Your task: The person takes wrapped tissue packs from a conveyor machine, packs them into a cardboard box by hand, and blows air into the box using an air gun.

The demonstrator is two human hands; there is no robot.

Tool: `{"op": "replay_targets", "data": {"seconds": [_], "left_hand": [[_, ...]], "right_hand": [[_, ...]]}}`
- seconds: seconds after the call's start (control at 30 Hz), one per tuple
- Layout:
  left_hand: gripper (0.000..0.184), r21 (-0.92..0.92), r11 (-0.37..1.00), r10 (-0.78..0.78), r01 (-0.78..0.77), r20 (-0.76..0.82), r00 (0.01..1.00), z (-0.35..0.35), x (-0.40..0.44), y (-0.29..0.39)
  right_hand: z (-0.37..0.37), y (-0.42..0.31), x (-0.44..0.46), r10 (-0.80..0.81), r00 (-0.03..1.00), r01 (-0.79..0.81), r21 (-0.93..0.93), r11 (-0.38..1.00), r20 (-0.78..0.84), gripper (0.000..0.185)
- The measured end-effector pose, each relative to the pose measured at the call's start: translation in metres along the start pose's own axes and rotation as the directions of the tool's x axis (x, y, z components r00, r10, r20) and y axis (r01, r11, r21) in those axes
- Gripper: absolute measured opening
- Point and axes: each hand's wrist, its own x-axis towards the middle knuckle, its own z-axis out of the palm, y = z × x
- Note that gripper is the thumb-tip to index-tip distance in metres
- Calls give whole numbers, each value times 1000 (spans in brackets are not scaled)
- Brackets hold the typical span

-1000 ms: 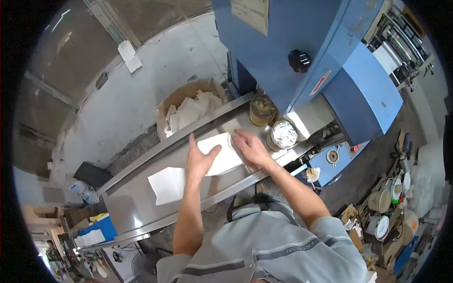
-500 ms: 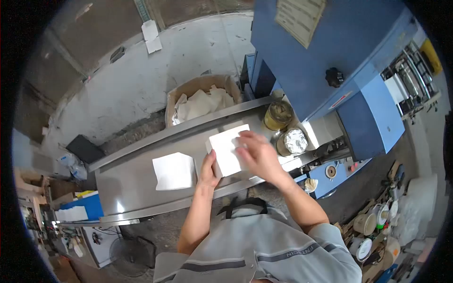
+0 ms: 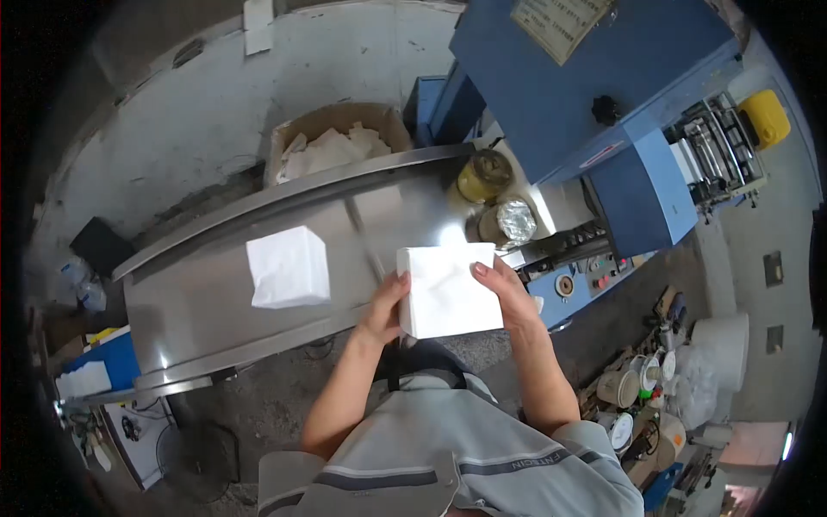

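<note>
A thick, squarish stack of white paper [image 3: 452, 291] is held in front of my body, over the near edge of the metal table. My left hand [image 3: 388, 303] grips its left side, the thumb at the upper left corner. On the right side, my right hand [image 3: 510, 297] closes round it with the thumb on top. A second white paper stack [image 3: 289, 269] rests on the metal table [image 3: 198, 302], left of my hands and apart from them.
Beyond the hands stand a foil-covered can [image 3: 515, 221] and a yellowish can [image 3: 485, 177] beside a blue machine [image 3: 594, 95]. Behind the table is a cardboard box [image 3: 280, 142] with crumpled white paper. Several buckets [image 3: 618, 388] crowd the floor at right.
My right hand has gone from the top of the paper stack to its right side. The stack has moved closer to my body and turned squarer to it. My view has shifted.
</note>
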Motion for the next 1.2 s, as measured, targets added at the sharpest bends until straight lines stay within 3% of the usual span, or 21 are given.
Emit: {"op": "replay_targets", "data": {"seconds": [0.07, 0.13, 0.2, 0.27, 0.37, 0.47, 0.6, 0.77, 0.9, 1.0, 1.03, 1.13, 1.17, 1.2], "left_hand": [[69, 106, 994, 46, -40, -56, 997, 11, -17, -1], [79, 202, 979, 55, -36, -90, 994, 9, -44, -6], [89, 456, 889, 146, -27, -227, 963, 22, -70, -12], [93, 622, 777, 127, 93, -301, 945, 29, -92, -17], [96, 565, 822, 224, 74, -439, 870, 20, -131, -46], [94, 501, 857, 213, 122, -560, 800, 28, -177, -56], [91, 572, 820, 369, 17, -551, 748, 18, -228, -60], [90, 590, 806, 460, -51, -570, 681, 2, -278, -13], [91, 488, 848, 500, -207, -611, 614, -19, -338, 53], [93, 549, 812, 547, -198, -596, 588, -71, -384, 95], [89, 550, 808, 551, -210, -580, 600, -84, -398, 110], [79, 528, 840, 453, -124, -557, 696, -81, -435, 166], [67, 581, 810, 457, -80, -539, 708, -73, -442, 185], [66, 541, 837, 413, -79, -531, 740, -85, -445, 192]], "right_hand": [[0, 12, -10, -46, 997, 44, -31, 999, -56, 74], [0, 25, -18, -81, 995, 79, -54, 995, -52, 80], [0, 41, -24, -86, 996, 85, -99, 991, -15, 83], [-1, 66, -25, -69, 996, 74, -109, 991, 48, 80], [9, 98, -36, -7, 990, 18, -75, 997, 144, 73], [22, 136, -48, 96, 969, -80, -78, 994, 227, 68], [57, 159, -61, 75, 943, -50, -85, 995, 323, 74], [135, 162, -60, 128, 910, -73, -151, 986, 395, 79], [232, 180, -53, 2, 888, 69, -138, 988, 460, 78], [313, 187, -62, 41, 892, 40, -169, 985, 449, 76], [334, 195, -63, -20, 903, 119, -206, 971, 429, 73], [389, 197, -72, -36, 904, 100, -130, 986, 426, 75], [398, 197, -72, -18, 914, 106, -195, 975, 405, 76], [404, 200, -71, -10, 911, 106, -212, 972, 412, 78]]}}
